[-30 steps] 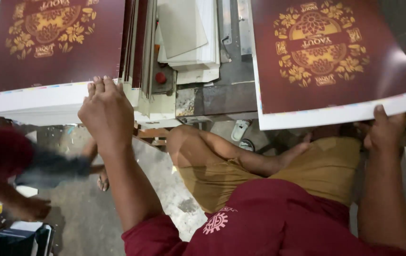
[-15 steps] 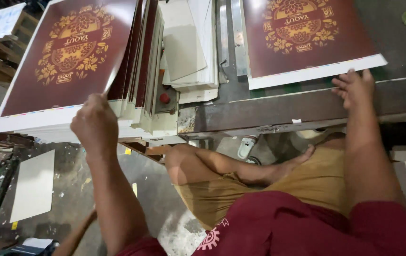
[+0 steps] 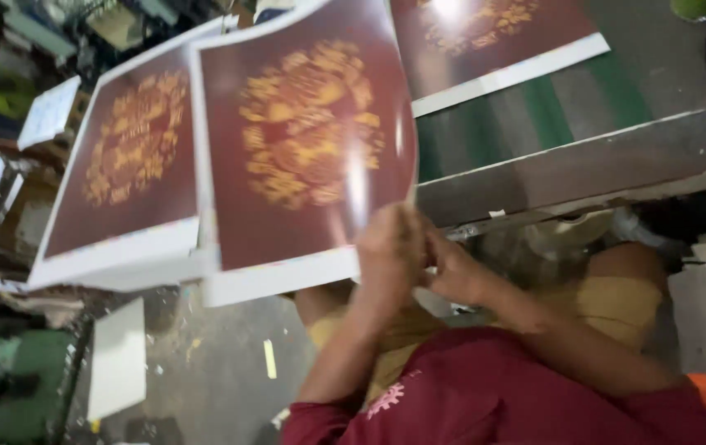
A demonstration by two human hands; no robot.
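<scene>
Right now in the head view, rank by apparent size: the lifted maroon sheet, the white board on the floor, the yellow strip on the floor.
1. Lifted maroon sheet, held up by both hands; it is nearest the camera, so it may look bigger than it is.
2. White board.
3. Yellow strip, clearly the smallest.

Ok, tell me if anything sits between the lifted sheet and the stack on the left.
Nothing visible does. Both hands, left hand and right hand, grip the lifted sheet at its lower corner; it already overlaps the stack edge.
</scene>
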